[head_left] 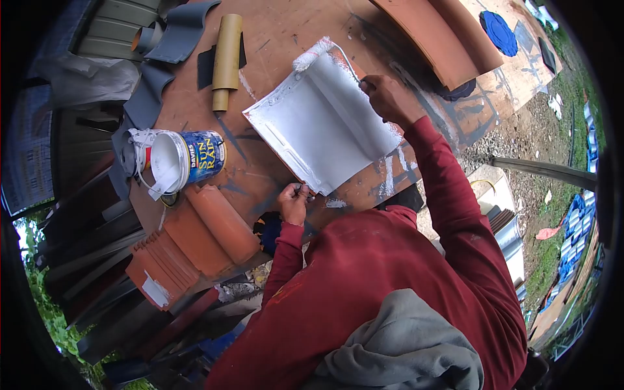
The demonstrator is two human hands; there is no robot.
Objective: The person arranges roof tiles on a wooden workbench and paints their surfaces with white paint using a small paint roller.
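Note:
A roof tile point(325, 130) coated in white paint lies tilted on the table, with some bare edge at its near left side. My right hand point(392, 99) is closed around the handle of a paint roller point(313, 54). The roller's white, paint-covered sleeve rests along the tile's far edge, and its wire frame runs down the right side to my fingers. Down at the tile's near corner, my left hand point(294, 204) pinches the edge between thumb and fingers. To the left stands a paint bucket point(207, 155) with white paint inside.
Orange unpainted tiles point(214, 227) sit at the table's near left, and larger ones point(442, 39) at the far right. A brown cardboard tube point(227, 58) and grey tiles point(185, 29) lie at the far left. A blue round object point(498, 34) rests at the far right end.

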